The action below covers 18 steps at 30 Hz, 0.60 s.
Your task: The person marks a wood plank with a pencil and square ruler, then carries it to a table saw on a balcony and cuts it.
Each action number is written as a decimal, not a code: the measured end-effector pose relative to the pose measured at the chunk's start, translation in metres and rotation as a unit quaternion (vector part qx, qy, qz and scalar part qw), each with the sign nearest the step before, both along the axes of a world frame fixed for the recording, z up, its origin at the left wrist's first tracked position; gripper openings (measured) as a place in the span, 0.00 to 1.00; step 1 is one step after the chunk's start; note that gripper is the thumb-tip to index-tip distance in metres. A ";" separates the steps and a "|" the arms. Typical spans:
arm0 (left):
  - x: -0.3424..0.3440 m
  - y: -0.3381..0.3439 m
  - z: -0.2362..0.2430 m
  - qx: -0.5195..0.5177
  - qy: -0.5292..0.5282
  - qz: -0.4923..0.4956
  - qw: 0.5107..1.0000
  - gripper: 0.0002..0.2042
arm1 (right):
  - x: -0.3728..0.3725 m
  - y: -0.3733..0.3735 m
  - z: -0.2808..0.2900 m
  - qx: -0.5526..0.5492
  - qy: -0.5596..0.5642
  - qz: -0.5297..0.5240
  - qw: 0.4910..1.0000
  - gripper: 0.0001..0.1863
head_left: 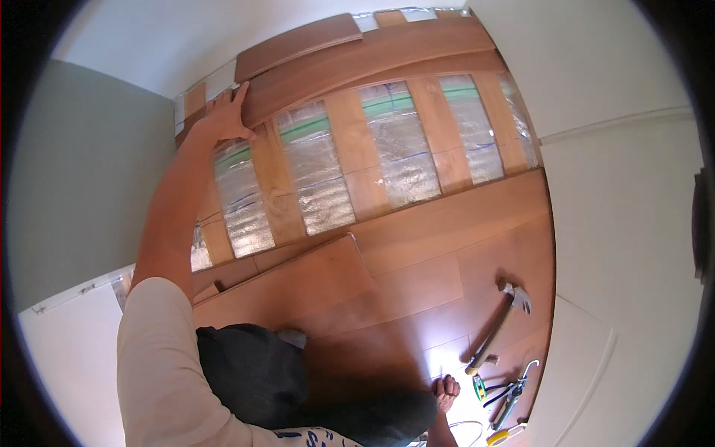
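My left hand (223,119) reaches far forward with thumb and fingers spread. It lies at the left end of a long reddish-brown floorboard (372,63), apparently touching it. A shorter floorboard (298,46) rests along the far wall beyond it. At the lower right, close to my knee, my right hand (447,391) is low by the floor with fingers curled; whatever they hold, if anything, is hidden. Near it are a claw hammer (495,328) lying on the laid boards, a green-and-black tape measure (479,388) and a caulking gun (510,402).
Wooden battens (357,156) alternate with silvery foil panels (402,149) crossed by a green strip. A loose board (298,283) lies on the finished flooring (417,287) before my knees. A yellow-handled tool (506,434) is at lower right. Walls enclose both sides; a white panel (618,246) stands right.
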<state>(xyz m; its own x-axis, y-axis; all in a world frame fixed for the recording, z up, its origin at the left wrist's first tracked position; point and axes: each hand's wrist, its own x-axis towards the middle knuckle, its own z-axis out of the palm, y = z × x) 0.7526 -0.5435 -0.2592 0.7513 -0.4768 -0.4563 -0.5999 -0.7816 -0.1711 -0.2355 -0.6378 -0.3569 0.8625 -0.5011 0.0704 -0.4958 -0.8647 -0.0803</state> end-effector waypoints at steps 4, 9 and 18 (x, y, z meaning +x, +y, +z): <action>-0.024 -0.001 0.010 0.005 0.001 -0.024 1.000 0.67 | -0.011 0.002 -0.002 -0.004 -0.004 0.002 1.000 0.25; -0.083 0.021 0.021 -0.089 0.014 -0.016 0.996 0.59 | 0.005 0.003 0.010 0.021 -0.018 -0.007 1.000 0.26; -0.158 0.038 0.025 -0.254 0.013 -0.004 0.967 0.51 | 0.001 0.004 0.017 0.040 0.009 -0.016 0.999 0.26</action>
<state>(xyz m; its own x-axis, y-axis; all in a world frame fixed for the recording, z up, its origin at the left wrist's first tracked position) 0.5945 -0.5056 -0.2346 0.7383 -0.6497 -0.1813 -0.6047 -0.7566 0.2488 -0.2341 -0.6340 -0.3398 0.8464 -0.5324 0.0125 -0.5257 -0.8392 -0.1393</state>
